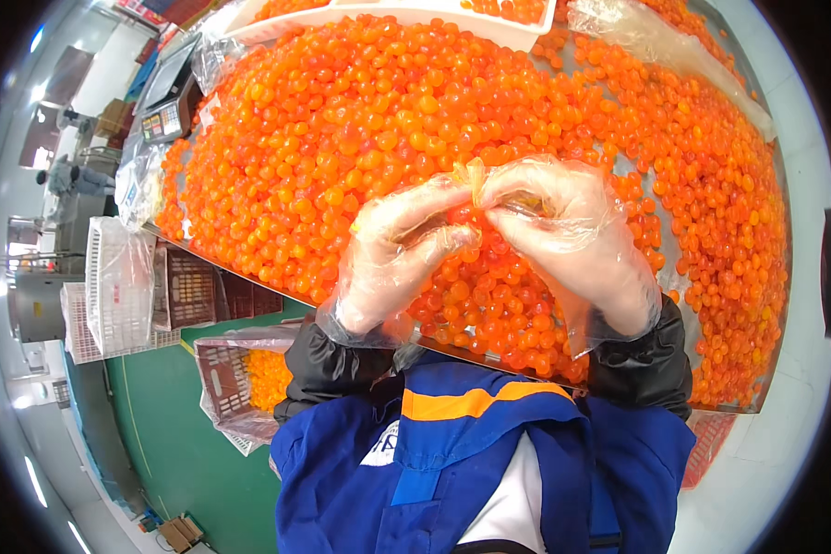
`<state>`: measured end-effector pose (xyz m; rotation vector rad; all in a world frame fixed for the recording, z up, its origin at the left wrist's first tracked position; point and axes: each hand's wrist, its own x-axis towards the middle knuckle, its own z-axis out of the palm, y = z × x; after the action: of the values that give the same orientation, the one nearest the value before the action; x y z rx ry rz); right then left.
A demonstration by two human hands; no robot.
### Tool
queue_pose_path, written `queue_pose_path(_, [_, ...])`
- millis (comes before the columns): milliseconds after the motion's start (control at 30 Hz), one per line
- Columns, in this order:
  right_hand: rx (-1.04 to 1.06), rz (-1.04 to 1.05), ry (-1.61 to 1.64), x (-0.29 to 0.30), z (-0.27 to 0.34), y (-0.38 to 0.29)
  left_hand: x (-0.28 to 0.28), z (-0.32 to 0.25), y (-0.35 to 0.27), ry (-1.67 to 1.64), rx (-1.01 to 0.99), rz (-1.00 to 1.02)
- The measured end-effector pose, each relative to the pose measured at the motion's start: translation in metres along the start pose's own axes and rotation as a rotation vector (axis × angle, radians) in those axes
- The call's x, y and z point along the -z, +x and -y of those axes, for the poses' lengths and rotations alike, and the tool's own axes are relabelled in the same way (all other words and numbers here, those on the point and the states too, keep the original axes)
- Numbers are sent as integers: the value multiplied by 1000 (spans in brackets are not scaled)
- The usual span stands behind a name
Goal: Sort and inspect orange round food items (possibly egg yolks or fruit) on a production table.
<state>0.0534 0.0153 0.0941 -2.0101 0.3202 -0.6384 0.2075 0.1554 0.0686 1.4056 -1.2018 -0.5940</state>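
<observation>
My left hand (401,253) and my right hand (568,225) are raised above a thick layer of small, glossy orange fruits (305,159). Loose clear plastic gloves cover both. Their fingertips meet around a small, crinkled yellowish piece (477,181), perhaps stretched film or glove tips; its nature is unclear. A gap shows between my left thumb and index finger. On my right hand, thumb and index come together, with folded plastic between them. The fruits spread over a metal-edged table (675,256), whose grey surface shows through on the right.
A white plastic tray (495,29) holds fruits at the far side. Plastic film (678,52) lies at the far right, and a weighing scale (166,93) stands far left. White crates (119,284) and a lined brown crate (221,377) sit below left. Another person (76,181) stands farther off.
</observation>
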Motion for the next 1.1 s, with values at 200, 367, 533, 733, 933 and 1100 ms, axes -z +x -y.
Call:
queue_pose_path(200, [-27, 7, -51, -4, 3, -3, 4, -11, 1, 420, -200, 55])
queue_pose_path(367, [2, -19, -89, -10, -2, 0, 4, -10, 0, 370, -174, 43])
queue_pose_path(533, [14, -112, -149, 0, -13, -4, 8, 9, 5, 70, 9, -21])
queue_pose_path(733, [-373, -585, -58, 63, -59, -92, -3, 45, 22, 666, -248, 140])
queue_pose_path(933, [-749, -1195, -273, 89, -30, -198, -37, 71, 24, 1167, -304, 391])
queue_pose_path(1100, [-632, -1612, -73, 87, -1, -290, -25, 67, 41, 996, -210, 610])
